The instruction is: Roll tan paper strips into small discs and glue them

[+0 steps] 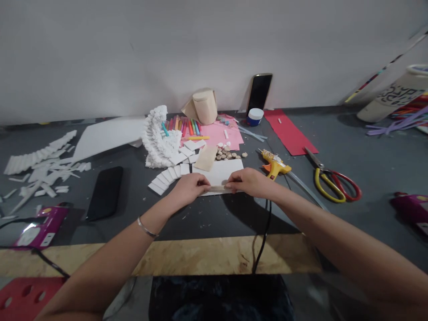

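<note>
My left hand (pixel 193 186) and my right hand (pixel 246 182) pinch opposite ends of a narrow beige strip (pixel 219 188); it looks folded or rolled, though the fingers hide its ends. Beneath it lies a white rectangular card (pixel 225 168) near the front of the dark table. On the card's far left corner rests a flat beige piece (pixel 205 158). Small round wooden-looking discs (pixel 228 154) are heaped just behind the card. Left of it, white rectangular tiles (pixel 169 174) fan out. A yellow glue gun (pixel 276 164) lies beyond my right hand.
Scissors (pixel 329 178) and red paper (pixel 290 133) lie right. Behind are a beige roll (pixel 205 107), crayons (pixel 190 126), a blue jar (pixel 255 117) and a leaning phone (pixel 259 92). At left: white scraps (pixel 50 176) and a dark phone (pixel 105 193). A black cable (pixel 265 234) crosses the front edge.
</note>
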Demonstrator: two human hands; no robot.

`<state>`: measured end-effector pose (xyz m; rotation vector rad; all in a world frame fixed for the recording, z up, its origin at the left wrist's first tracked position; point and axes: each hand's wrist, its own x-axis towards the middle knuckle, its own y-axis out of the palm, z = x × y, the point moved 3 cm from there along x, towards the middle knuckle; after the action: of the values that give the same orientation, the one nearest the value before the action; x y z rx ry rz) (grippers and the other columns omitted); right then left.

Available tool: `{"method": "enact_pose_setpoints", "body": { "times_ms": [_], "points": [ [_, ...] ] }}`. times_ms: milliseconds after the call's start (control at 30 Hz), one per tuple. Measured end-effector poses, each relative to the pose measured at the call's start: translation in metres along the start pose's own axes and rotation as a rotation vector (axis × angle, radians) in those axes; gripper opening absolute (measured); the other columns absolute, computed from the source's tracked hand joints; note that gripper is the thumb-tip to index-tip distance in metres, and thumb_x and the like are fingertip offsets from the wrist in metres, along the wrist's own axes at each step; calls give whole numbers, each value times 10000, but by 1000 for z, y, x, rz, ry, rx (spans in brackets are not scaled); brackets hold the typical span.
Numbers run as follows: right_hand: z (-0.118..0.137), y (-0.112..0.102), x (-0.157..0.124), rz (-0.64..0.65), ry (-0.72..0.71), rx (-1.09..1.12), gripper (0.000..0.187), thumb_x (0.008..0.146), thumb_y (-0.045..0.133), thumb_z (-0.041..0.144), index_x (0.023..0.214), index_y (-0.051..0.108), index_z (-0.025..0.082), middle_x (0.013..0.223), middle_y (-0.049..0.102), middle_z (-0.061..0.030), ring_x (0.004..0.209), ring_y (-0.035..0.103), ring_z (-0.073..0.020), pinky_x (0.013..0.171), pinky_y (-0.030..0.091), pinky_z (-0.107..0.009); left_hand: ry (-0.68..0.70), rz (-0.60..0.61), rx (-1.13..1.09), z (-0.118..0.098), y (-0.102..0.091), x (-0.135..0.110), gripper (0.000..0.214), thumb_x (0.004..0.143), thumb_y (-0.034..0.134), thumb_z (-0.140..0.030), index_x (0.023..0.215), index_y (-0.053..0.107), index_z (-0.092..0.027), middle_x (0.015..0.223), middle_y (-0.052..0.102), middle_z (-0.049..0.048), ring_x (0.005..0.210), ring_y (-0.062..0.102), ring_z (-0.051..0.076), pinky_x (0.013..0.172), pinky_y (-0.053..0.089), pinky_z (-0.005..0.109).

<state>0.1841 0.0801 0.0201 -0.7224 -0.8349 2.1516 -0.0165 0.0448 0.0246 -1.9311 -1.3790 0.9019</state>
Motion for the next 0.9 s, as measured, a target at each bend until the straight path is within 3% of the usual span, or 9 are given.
{"method": "enact_pose_setpoints", "body": {
  "times_ms": [200, 400, 700, 900],
  "points": [
    [2, 2, 1, -121, -88, -223, 164, 856, 600, 302, 814, 730, 211, 791, 732, -28, 725, 627, -163, 663, 380, -273, 37, 14, 22, 3, -3, 4, 105, 772, 608, -248, 747, 695, -194, 705, 666, 14, 678, 574, 149, 648, 390, 271],
    [0, 4, 5, -191, -129, -267, 84, 827, 639, 221, 814, 720, 206, 820, 737, -30, 808, 631, -189, 747, 394, -296, 163, -15, 91, 7, -1, 12, 77, 780, 636, -208, 741, 694, -176, 784, 653, 36, 759, 588, 159, 706, 417, 280],
    [-4, 10, 0, -234, -327, -329, 69, 880, 597, 175, 854, 660, 167, 848, 696, -70, 835, 590, -189, 778, 398, -306, 380, -119, 195, 12, 3, -2, 119, 895, 553, -187, 821, 636, -146, 847, 634, 57, 881, 564, 192, 814, 446, 324],
    [-9, 14, 0, -284, -430, -349, 119, 913, 546, 177, 874, 657, 160, 837, 682, -75, 834, 566, -194, 762, 390, -304, 487, -185, 350, 16, 13, -6, 132, 933, 490, -187, 908, 606, -130, 861, 622, 71, 847, 549, 196, 774, 459, 326]
  ]
}}
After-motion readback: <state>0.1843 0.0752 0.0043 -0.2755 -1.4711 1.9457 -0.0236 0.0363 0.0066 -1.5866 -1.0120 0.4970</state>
